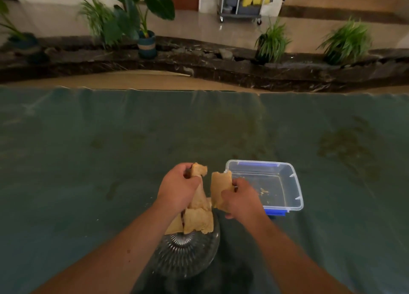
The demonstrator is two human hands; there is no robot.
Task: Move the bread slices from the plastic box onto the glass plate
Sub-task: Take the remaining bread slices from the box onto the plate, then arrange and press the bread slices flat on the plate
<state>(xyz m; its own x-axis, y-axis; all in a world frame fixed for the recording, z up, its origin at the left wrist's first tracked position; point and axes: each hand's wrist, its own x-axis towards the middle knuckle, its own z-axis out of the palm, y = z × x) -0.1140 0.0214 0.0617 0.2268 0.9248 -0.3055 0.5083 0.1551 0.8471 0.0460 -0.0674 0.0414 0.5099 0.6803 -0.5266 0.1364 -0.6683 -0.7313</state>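
My left hand (178, 188) grips a torn bread slice (198, 171) that hangs down toward the plate. My right hand (240, 199) grips another bread slice (219, 188), held upright just right of the first. Both are above the far edge of the ribbed glass plate (188, 255), which sits near me between my forearms. More bread slices (197, 220) lie on the plate's far part. The clear plastic box (292, 183) with blue clips stands to the right of my hands; only crumbs show inside it.
A dark green cloth (88, 161) covers the table, with faint stains. Beyond the far edge runs a dark stone ledge (199, 61) with potted plants (146, 41) and a metal cart (242, 1) on the floor behind.
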